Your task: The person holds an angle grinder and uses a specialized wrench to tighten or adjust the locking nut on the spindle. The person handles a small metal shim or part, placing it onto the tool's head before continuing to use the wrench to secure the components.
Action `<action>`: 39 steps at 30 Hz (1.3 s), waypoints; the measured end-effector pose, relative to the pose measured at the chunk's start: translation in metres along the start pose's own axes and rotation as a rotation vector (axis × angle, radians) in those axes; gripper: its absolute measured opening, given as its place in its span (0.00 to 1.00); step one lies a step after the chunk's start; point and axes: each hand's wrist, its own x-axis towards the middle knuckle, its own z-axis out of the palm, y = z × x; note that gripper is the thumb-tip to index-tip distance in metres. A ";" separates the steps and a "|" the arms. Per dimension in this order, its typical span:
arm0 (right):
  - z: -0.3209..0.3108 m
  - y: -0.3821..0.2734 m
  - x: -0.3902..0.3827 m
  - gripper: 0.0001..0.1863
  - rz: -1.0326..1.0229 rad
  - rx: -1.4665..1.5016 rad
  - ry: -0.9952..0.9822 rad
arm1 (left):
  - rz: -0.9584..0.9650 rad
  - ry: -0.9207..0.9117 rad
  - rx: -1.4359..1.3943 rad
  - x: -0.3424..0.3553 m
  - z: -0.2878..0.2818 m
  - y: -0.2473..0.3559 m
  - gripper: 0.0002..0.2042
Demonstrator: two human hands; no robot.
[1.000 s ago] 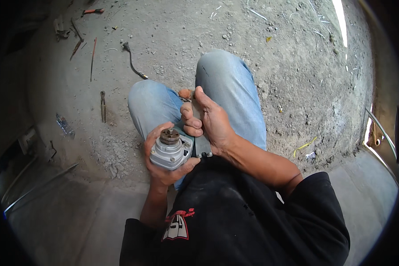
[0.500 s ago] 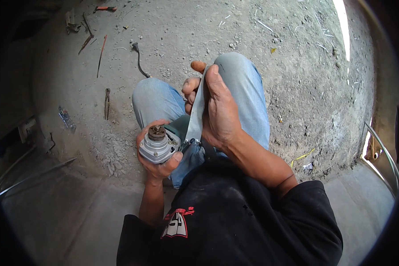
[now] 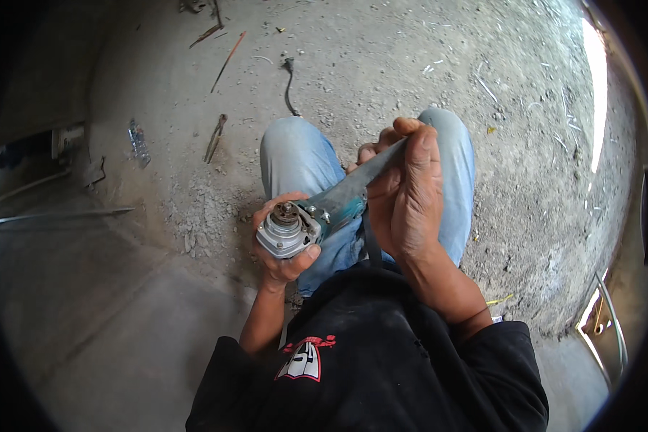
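Note:
My left hand (image 3: 299, 266) is closed around a power tool with a silver metal head (image 3: 281, 237) and a teal body (image 3: 342, 219). A round, rusty spindle fitting (image 3: 286, 212) tops the head, with no disc on it. My right hand (image 3: 417, 194) grips the far end of a flat grey strip (image 3: 360, 176) with curled fingers. The strip runs diagonally from beside the tool's head up into that hand; whether it is fixed to the tool I cannot tell. Both hands are over my jeans-covered legs (image 3: 295, 147); some fingertips are hidden.
On the dusty, gritty floor lie a black plug with cable (image 3: 289, 83), pincers (image 3: 216, 137), a thin orange rod (image 3: 229, 61), a crumpled clear plastic bottle (image 3: 138, 144) and scraps. A long metal bar (image 3: 65, 216) is at the left, bent pipes (image 3: 612, 324) at the right.
The grey strip has tilted from near upright to a diagonal, as my right hand moved right with it. The tool is turned slightly. The whole view has shifted, with the floor items further right.

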 end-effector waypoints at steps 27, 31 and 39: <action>-0.041 0.020 -0.031 0.10 -0.098 -0.424 -0.366 | 0.093 -0.154 -0.271 -0.026 -0.041 -0.037 0.37; -0.049 0.002 -0.048 0.09 -0.035 -0.608 -0.460 | -0.031 -0.098 -0.401 -0.033 -0.039 -0.027 0.37; -0.074 -0.007 -0.061 0.08 0.174 -0.532 -0.339 | -0.003 -0.160 -0.354 -0.036 -0.045 -0.028 0.34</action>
